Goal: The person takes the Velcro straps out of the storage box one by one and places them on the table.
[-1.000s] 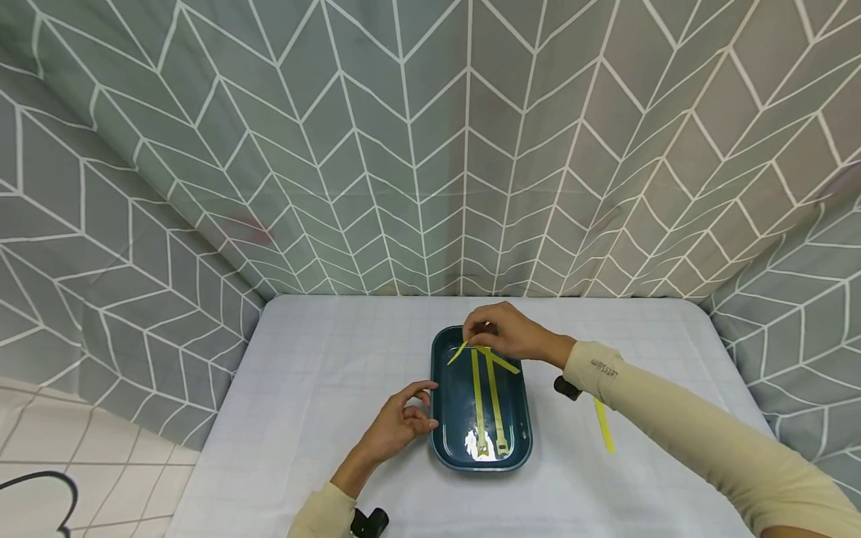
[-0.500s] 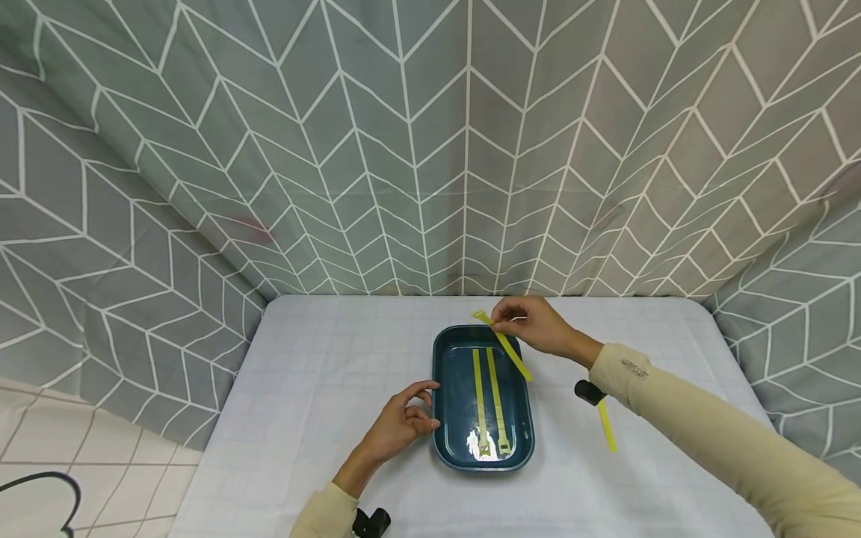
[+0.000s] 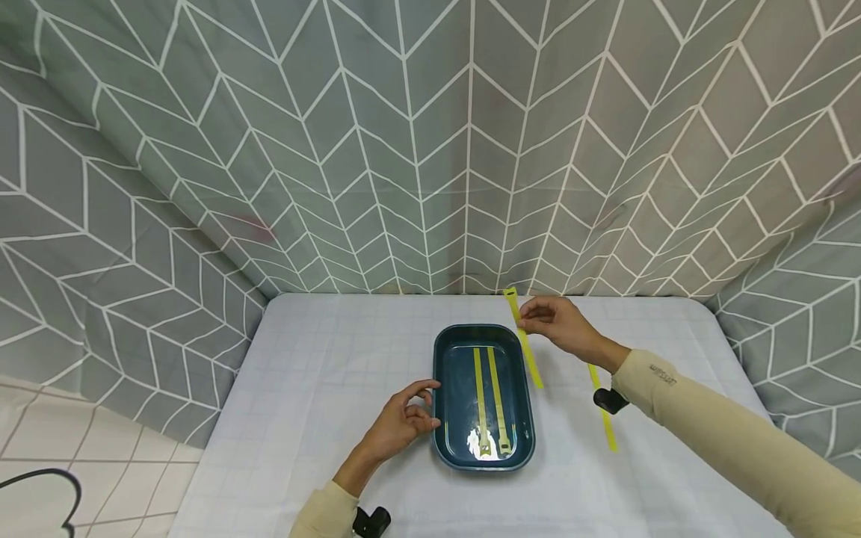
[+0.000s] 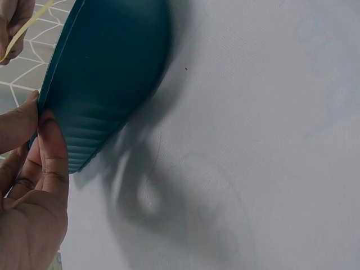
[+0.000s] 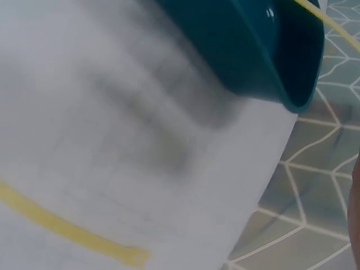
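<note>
A dark teal tray (image 3: 449,441) stands on the table with two yellow slotted cable straps (image 3: 496,403) lying lengthwise in it. My right hand (image 3: 554,325) pinches another yellow strap (image 3: 531,365) between thumb and fingertips, just beyond the tray's right rim; its slotted head points up and away. In the right wrist view that strap (image 5: 332,23) crosses over the tray (image 5: 247,73). My left hand (image 3: 401,418) rests its fingertips on the tray's left rim, thumb and forefinger apart. The left wrist view shows the fingers (image 4: 52,152) against the tray's outer wall (image 4: 112,67).
One more yellow strap (image 3: 608,430) lies on the white-covered table (image 3: 323,359) to the right, partly hidden under my right wrist; it also shows in the right wrist view as a blurred strip (image 5: 73,229). A grey patterned curtain (image 3: 430,149) rises behind the table.
My right hand has moved right from over the tray's far end, carrying the strap out past the right rim and turning it more upright. The left hand and the tray stay put.
</note>
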`<state>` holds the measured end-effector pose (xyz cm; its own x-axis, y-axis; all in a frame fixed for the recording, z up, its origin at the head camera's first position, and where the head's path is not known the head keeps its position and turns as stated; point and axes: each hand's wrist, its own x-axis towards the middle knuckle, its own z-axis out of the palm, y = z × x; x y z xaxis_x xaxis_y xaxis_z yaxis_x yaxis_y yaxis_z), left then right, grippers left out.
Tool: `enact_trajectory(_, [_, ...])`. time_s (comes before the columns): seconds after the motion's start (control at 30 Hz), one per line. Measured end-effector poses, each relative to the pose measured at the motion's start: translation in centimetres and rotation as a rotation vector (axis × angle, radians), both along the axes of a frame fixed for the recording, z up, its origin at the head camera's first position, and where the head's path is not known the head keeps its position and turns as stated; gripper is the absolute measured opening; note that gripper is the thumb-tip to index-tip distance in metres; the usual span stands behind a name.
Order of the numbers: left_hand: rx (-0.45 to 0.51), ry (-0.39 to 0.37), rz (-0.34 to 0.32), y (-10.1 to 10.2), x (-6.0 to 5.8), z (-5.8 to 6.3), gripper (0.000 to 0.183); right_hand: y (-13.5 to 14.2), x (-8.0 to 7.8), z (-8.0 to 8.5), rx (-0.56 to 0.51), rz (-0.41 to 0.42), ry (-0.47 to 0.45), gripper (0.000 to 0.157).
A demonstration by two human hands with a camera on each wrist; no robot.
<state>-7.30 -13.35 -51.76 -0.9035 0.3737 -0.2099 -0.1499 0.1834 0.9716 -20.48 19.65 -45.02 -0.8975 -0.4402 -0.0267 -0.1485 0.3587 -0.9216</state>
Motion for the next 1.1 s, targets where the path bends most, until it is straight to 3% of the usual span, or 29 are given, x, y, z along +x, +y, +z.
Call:
enact_trajectory(0.23, [0.007,-0.008,0.0,-0.1,-0.1,-0.1,0.061,1.7,0.7,-1.0,-0.024,-0.104,-0.104,0.031])
enact_trajectory(0.4, [0.004,-0.021,0.006,-0.2,-0.1,-0.1,0.062,3.0,2.0,-2.4,-0.079,-0.152,-0.187,0.034])
enact_trajectory(0.6, [0.001,-0.018,0.003,-0.1,-0.1,0.0,0.062,4.3,3.4,-4.1,-0.067,-0.206,-0.263,0.037])
enact_trajectory(1.1, [0.007,-0.019,0.004,0.0,-0.1,-0.2,0.062,5.8,5.1,-6.0,0.119,-0.343,-0.347,0.033])
